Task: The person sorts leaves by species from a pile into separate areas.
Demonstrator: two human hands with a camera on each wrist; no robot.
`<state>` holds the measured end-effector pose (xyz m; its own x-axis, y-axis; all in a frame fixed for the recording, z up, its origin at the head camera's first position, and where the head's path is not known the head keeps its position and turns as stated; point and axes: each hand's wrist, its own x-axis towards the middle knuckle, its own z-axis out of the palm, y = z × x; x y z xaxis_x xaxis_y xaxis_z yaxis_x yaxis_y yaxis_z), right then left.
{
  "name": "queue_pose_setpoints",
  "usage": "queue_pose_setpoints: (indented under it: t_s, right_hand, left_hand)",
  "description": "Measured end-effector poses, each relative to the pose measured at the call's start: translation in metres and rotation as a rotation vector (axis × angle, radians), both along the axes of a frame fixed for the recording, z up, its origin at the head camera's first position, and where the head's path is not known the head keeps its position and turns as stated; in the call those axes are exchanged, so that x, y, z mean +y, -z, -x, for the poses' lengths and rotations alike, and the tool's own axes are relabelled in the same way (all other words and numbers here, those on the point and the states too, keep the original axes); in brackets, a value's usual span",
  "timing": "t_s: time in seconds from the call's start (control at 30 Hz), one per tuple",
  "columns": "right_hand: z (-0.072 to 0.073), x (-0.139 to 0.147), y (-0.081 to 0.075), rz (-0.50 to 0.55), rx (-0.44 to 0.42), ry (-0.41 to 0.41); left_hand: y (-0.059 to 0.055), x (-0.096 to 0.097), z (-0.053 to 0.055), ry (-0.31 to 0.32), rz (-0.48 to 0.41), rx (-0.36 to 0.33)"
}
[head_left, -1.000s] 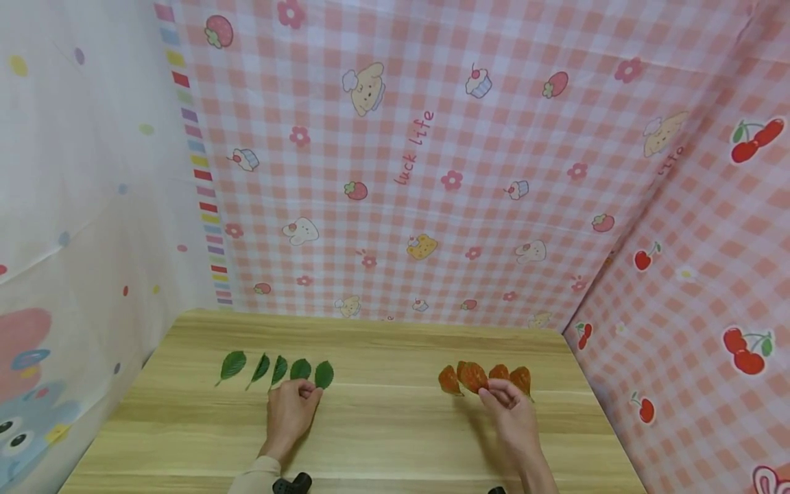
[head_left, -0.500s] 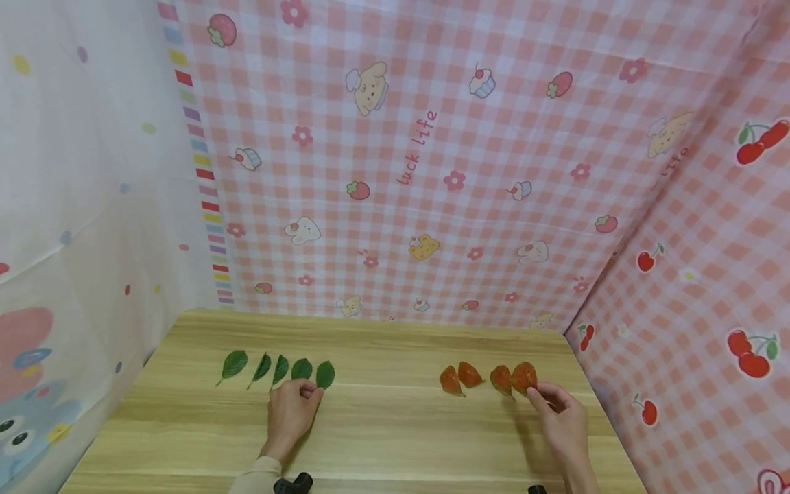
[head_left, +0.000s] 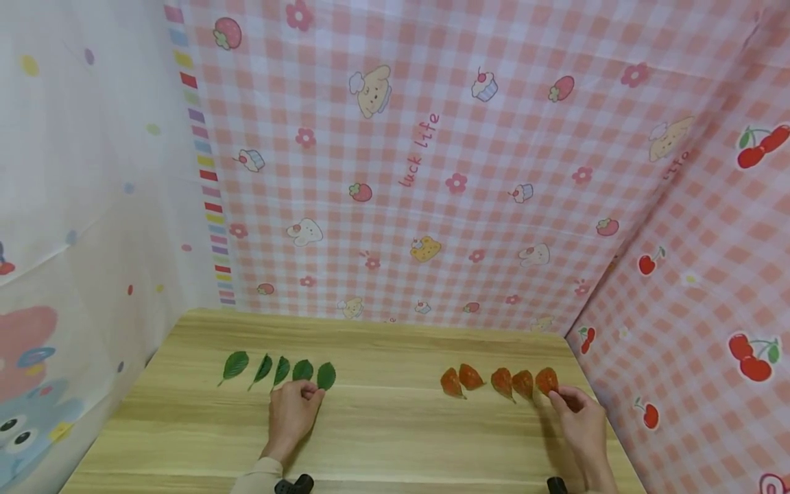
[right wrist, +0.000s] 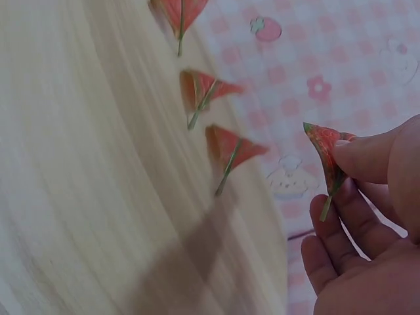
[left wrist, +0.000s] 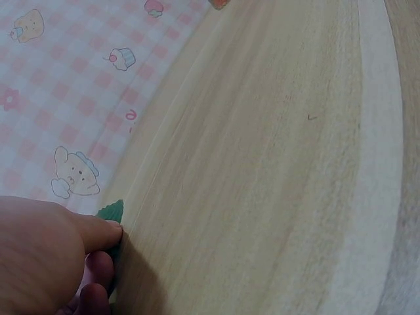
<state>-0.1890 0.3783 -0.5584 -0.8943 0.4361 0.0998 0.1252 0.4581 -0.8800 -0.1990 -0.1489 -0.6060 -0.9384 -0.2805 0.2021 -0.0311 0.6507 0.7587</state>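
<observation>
Five or so green leaves lie in a row on the left of the table, and my left hand point(head_left: 293, 416) is at the base of the rightmost green leaf point(head_left: 327, 374), its fingertips pinching the lower end. In the left wrist view the finger covers most of that green leaf point(left wrist: 113, 211). On the right, my right hand point(head_left: 581, 420) pinches an orange-red leaf point(head_left: 546, 379) between thumb and fingers. The right wrist view shows this folded red leaf point(right wrist: 328, 152) raised off the wood, its short stem pointing down. Several similar red leaves point(head_left: 502, 381) lie to its left.
The wooden table point(head_left: 395, 432) has a wide bare stretch between the two rows. A pink checked cloth point(head_left: 395, 206) hangs behind it, with another cloth point(head_left: 697, 295) along the right side and a white cloth point(head_left: 92, 226) on the left.
My right hand has moved rightward with the red leaf, passing over the other red leaves to the row's right end. The left hand stays at the green leaf.
</observation>
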Motion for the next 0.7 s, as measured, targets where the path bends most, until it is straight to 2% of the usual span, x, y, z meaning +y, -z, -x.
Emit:
queue_pose_setpoints:
  t_s: [0.1, 0.23, 0.47, 0.7]
  right_hand:
    - [0.003, 0.005, 0.005, 0.002, 0.012, 0.014]
    - [0.011, 0.012, 0.014, -0.049, 0.02, 0.033]
    - [0.024, 0.022, 0.031, -0.152, -0.044, 0.041]
    - [0.028, 0.021, 0.036, -0.188, -0.068, 0.042]
  left_hand:
    - [-0.001, 0.001, 0.0, 0.001, 0.003, 0.003]
    - [-0.001, 0.001, -0.001, -0.005, 0.005, 0.008]
    - [-0.001, 0.001, 0.0, -0.007, 0.008, 0.006]
    - [0.001, 0.001, 0.001, -0.003, 0.006, 0.005]
